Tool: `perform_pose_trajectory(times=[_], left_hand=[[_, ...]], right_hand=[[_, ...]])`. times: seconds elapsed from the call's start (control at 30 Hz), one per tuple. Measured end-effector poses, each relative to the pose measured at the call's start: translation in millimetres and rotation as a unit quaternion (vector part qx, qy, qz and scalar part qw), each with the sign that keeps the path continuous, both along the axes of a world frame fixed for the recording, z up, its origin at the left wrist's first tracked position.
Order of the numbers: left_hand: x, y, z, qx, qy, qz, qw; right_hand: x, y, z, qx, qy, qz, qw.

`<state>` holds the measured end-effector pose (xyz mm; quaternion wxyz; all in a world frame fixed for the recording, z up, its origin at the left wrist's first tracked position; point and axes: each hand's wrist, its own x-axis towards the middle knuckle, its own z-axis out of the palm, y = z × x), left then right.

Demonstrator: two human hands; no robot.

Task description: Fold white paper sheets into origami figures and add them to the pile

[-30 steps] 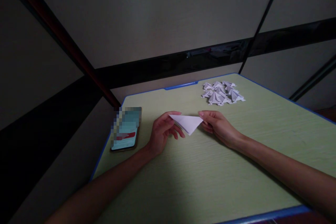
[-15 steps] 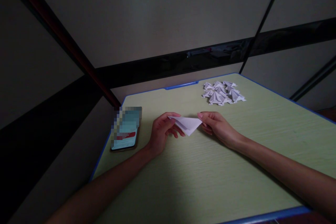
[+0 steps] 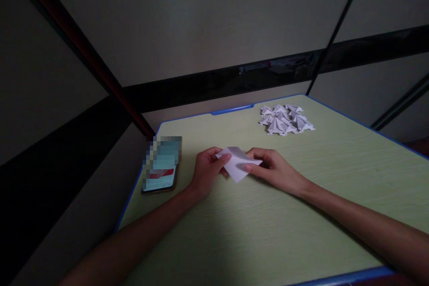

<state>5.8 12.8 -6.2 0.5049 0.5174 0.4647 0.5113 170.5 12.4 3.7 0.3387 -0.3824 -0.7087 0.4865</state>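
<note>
A small folded piece of white paper [image 3: 237, 170] is held above the table between both hands, one corner pointing toward me. My left hand [image 3: 208, 170] pinches its left side, thumb on top and fingers underneath. On the right side, my right hand [image 3: 270, 165] grips the paper with its thumb flat on the upper face; its other fingers are partly hidden behind. A crease runs across the paper, and its far part tilts away in shadow.
Several folded white paper figures [image 3: 283, 120] lie clustered at the back right of the pale table [image 3: 268, 232]. A phone [image 3: 162, 165] with a lit, partly blurred screen rests at the left edge. Cabinet doors [image 3: 214, 22] rise behind the table's blue rim.
The paper has opened from a narrow triangular shape to a broader face. My right thumb has moved inward onto it, and my left thumb now lies farther over the surface.
</note>
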Motion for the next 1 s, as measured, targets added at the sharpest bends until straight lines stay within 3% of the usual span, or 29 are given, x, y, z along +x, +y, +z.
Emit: perform_pose_trajectory(times=[0.23,0.57,0.77,1.0], left_hand=[[3.1,-3.9,1.0,-0.027,0.012,-0.031,0.999],[3.5,-5.8,-0.1,0.028,0.003,0.035,0.999],[5.7,-8.9,0.4,0.004,0.012,0.005,1.0],[6.1,-9.6,1.3,-0.016,0.018,-0.054,0.998]], right_hand=[[1.4,-0.1,-5.3,0.054,-0.043,-0.002,0.998],[-0.9,4.7,-7.6,-0.04,-0.011,-0.043,0.998],[-1.9,4.8,-6.2,-0.085,0.017,-0.007,0.996],[-2.4,4.3,-3.0,-0.115,0.133,0.047,0.983]])
